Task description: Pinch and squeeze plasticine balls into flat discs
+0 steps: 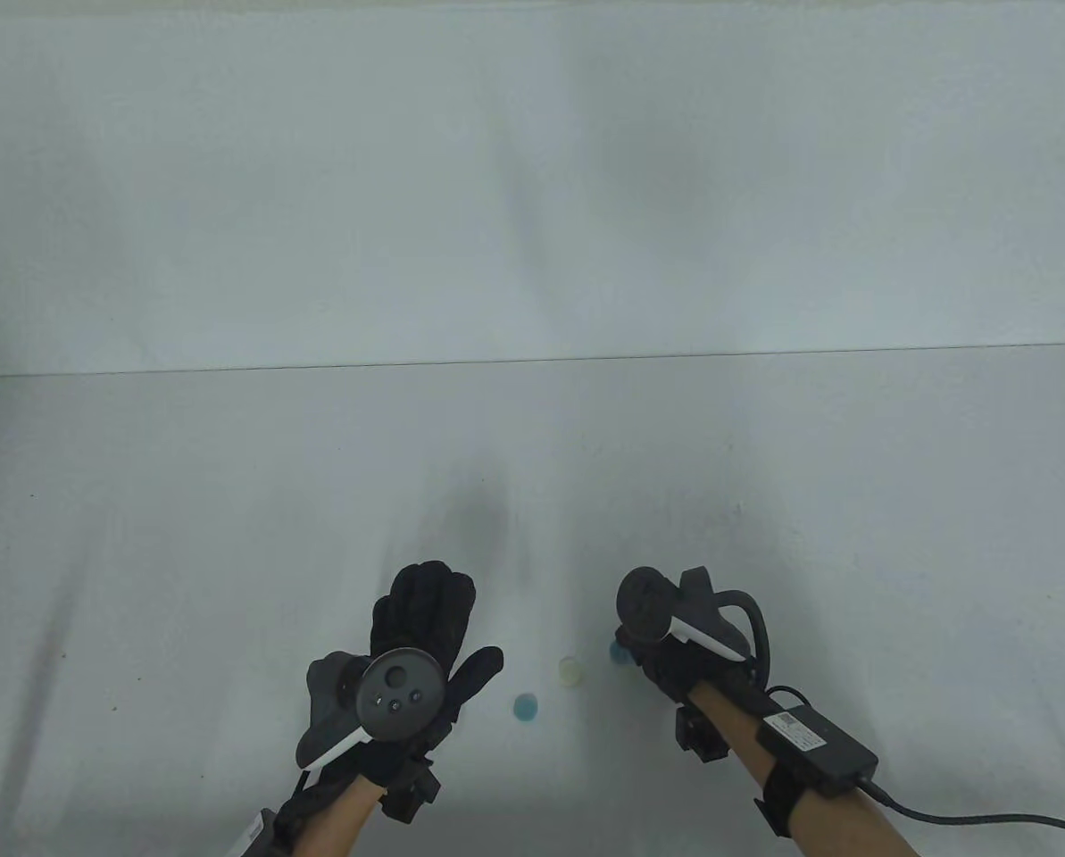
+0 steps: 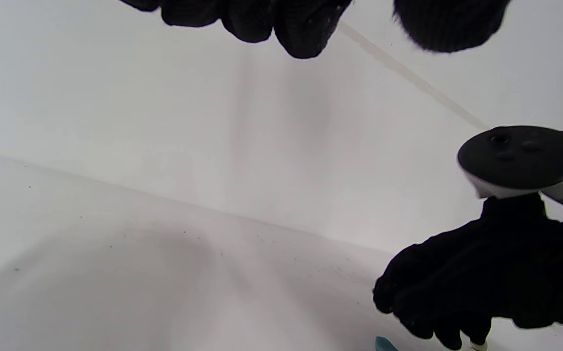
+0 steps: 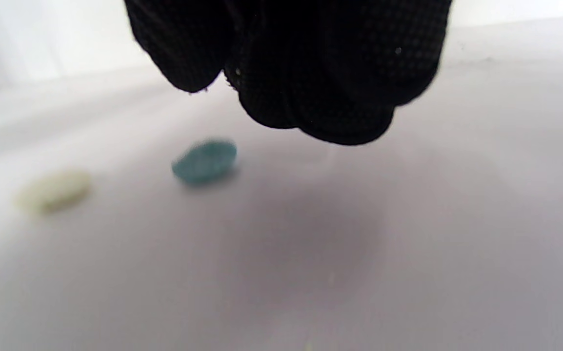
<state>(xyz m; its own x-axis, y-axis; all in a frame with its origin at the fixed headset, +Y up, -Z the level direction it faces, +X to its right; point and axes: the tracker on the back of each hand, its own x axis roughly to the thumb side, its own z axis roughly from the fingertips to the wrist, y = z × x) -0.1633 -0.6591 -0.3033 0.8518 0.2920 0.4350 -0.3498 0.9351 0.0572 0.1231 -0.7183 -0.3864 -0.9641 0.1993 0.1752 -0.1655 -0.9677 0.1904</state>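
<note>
A pale counter (image 1: pixel 228 536) fills the near half of the table view, ending at a straight far edge against a white backdrop (image 1: pixel 532 178).

The left hand (image 1: pixel 407 643) lies at near centre-left, palm down, fingers straight and together pointing away, thumb spread to the right. It holds nothing. A round-faced tracker (image 1: pixel 401 693) sits on its back.

The right hand (image 1: pixel 666 661) is at near centre-right with its own tracker (image 1: pixel 646 605) on the back; a cabled box (image 1: pixel 816 734) is strapped to the forearm. From above the tracker hides the fingers. The right wrist view shows the fingertips (image 3: pixel 311 73) bunched and curled together above the counter, with nothing visible between them.

3 plasticine pieces lie on the counter between the hands, all apart from each other. A blue disc (image 1: pixel 526 707) lies nearest, just right of the left thumb. A pale yellow disc (image 1: pixel 570 670) sits a little farther and to the right. A second blue piece (image 1: pixel 619 652) lies at the left edge of the right hand, partly hidden there; in the right wrist view it looks flattened and rests on the counter below the fingertips, untouched.
</note>
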